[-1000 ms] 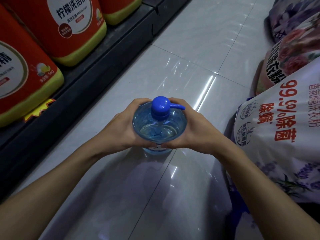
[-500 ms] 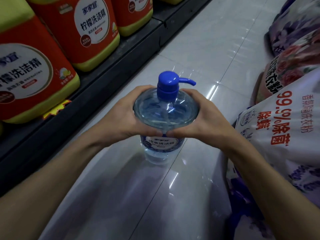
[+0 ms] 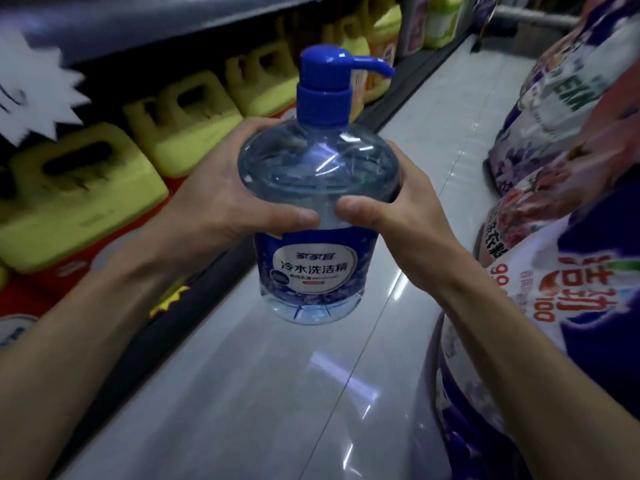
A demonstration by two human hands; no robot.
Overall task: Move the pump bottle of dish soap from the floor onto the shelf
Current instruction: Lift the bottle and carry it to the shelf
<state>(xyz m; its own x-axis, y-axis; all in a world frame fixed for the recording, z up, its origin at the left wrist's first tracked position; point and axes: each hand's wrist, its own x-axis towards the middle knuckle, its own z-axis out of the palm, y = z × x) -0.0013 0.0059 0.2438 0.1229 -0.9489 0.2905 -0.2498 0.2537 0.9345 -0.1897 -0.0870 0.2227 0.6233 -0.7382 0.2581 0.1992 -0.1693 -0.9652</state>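
Observation:
The pump bottle of dish soap is clear blue plastic with a blue pump head whose spout points right and a dark blue label. It hangs upright in mid-air, well above the pale tiled floor. My left hand grips its upper left side and my right hand its upper right side, thumbs nearly touching at the front. The dark shelf runs along the left, its lowest level filled with jugs.
Red jugs with yellow tops stand in a row on the lowest shelf level, under an upper shelf board. Large printed detergent bags are stacked on the floor at the right. A white star-shaped price tag hangs at upper left.
Both hands have lifted the bottle off the floor and raised it. The view has tilted up, so the jug tops and the upper shelf board now show.

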